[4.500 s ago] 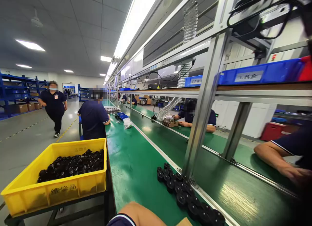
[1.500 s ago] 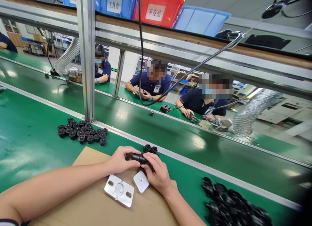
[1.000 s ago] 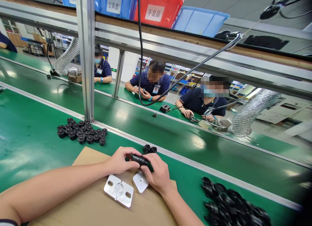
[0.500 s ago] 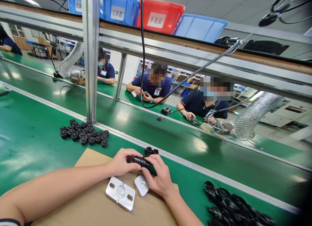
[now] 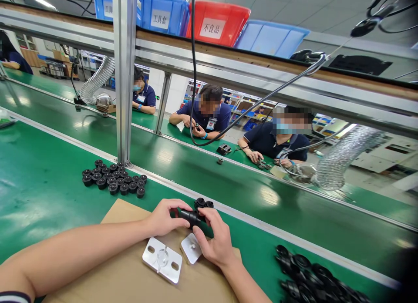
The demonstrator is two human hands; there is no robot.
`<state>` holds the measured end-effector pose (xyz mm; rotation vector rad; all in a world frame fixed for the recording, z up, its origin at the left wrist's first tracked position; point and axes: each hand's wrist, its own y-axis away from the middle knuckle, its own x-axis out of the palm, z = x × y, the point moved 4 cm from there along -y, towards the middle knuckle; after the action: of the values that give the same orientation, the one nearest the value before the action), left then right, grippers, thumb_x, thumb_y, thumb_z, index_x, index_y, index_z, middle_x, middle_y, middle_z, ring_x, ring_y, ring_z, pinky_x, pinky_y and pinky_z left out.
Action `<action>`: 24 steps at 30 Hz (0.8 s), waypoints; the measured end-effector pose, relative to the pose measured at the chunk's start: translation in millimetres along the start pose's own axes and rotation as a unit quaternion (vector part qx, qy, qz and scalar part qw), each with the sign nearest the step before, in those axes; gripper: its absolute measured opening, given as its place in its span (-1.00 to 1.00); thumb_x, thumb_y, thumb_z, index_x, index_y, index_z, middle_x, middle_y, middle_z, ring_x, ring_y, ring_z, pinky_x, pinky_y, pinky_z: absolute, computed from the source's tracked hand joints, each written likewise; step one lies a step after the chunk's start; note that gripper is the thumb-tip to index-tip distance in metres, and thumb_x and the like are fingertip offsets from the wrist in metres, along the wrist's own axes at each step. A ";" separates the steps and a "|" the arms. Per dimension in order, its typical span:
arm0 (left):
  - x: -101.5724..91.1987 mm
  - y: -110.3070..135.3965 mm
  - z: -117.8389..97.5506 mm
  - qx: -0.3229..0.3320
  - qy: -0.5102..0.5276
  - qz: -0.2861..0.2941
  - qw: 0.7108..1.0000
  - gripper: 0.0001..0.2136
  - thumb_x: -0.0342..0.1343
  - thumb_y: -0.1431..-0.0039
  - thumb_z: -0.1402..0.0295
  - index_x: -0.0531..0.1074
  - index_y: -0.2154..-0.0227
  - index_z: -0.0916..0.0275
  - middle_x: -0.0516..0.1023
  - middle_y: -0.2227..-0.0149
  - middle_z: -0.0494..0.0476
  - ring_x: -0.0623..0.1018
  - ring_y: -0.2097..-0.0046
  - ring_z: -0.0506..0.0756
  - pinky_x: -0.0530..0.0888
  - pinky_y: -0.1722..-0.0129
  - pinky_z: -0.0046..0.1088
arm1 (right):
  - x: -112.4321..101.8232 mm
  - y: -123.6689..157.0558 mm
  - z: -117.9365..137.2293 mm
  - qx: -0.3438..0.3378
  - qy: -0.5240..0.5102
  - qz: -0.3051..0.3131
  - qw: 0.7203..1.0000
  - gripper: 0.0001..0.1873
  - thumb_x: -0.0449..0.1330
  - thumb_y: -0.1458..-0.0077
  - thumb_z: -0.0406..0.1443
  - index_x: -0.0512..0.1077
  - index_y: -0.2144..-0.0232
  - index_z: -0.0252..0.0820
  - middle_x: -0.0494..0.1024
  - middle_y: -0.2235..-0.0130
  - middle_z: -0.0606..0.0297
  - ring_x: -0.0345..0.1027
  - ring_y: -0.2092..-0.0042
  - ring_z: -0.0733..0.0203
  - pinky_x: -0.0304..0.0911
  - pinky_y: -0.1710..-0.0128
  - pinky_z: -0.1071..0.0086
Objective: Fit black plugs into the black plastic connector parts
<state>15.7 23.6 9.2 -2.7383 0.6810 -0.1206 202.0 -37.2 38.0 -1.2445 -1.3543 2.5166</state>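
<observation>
A black cylindrical plastic part [image 5: 189,216] lies sideways between my two hands, above the far edge of the brown cardboard sheet [image 5: 120,246]. My left hand [image 5: 164,219] grips its left end between fingers and thumb. At the right end, the fingertips and thumb of my right hand [image 5: 216,238] close around it. Below my left hand rests a silver metal plate [image 5: 162,260] with two slots and a round recess. A smaller silver block [image 5: 191,248] with a small raised middle sits just left of my right hand. Behind the held part stand a few black parts [image 5: 204,203].
Many round black caps [image 5: 114,177] stand grouped at the left on the green table [image 5: 39,181]. A heap of black parts [image 5: 313,272] lies at the right. An aluminium post [image 5: 124,85] and a hanging cable [image 5: 193,76] rise ahead; co-workers sit across the bench.
My right thumb and fingers have spread slightly and shifted a little right at the part's end. The small block's raised middle shows more. The left hand keeps its grip.
</observation>
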 end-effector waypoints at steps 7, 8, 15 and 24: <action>2.2 0.7 -2.4 -0.001 -0.005 0.036 0.999 -0.67 0.49 0.07 0.39 0.71 0.16 0.17 0.71 0.09 0.17 0.61 0.09 0.20 0.48 0.15 -0.35 | 6.3 -0.1 0.3 0.011 0.038 0.035 0.999 -0.79 0.13 -0.38 -0.25 0.40 0.35 -0.15 0.44 0.42 0.30 0.32 0.43 0.22 0.21 0.45 0.35; 2.3 0.5 -2.6 -0.004 -0.004 0.039 0.999 -0.66 0.49 0.08 0.39 0.72 0.17 0.17 0.71 0.09 0.16 0.61 0.11 0.19 0.47 0.16 -0.36 | 6.8 0.4 -0.7 0.011 0.044 0.040 0.998 -0.73 0.09 -0.40 -0.26 0.38 0.40 -0.14 0.40 0.46 0.32 0.29 0.47 0.23 0.17 0.48 0.36; -1.6 -2.3 4.3 -0.035 0.017 0.003 0.999 -0.65 0.45 0.04 0.39 0.69 0.12 0.25 0.70 0.15 0.19 0.59 0.19 0.16 0.44 0.22 -0.37 | 1.2 3.2 -5.8 -0.012 -0.001 0.040 0.999 -0.62 0.11 -0.34 -0.28 0.36 -0.17 -0.19 0.57 0.11 0.10 0.52 0.18 0.08 0.43 0.32 0.30; 0.0 -1.5 1.2 -0.018 0.074 0.023 0.997 -0.59 0.54 0.04 0.25 0.69 0.11 0.27 0.68 -0.01 0.33 0.63 -0.02 0.28 0.54 0.02 -0.26 | 5.8 6.0 -6.4 0.004 0.004 0.019 1.000 -0.70 0.21 -0.30 -0.30 0.39 -0.06 -0.16 0.57 0.21 0.15 0.49 0.30 0.12 0.42 0.44 0.34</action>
<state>16.6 25.2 8.6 -2.7659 0.7921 -0.3068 204.1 -34.4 28.1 -1.2882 -1.3314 2.5366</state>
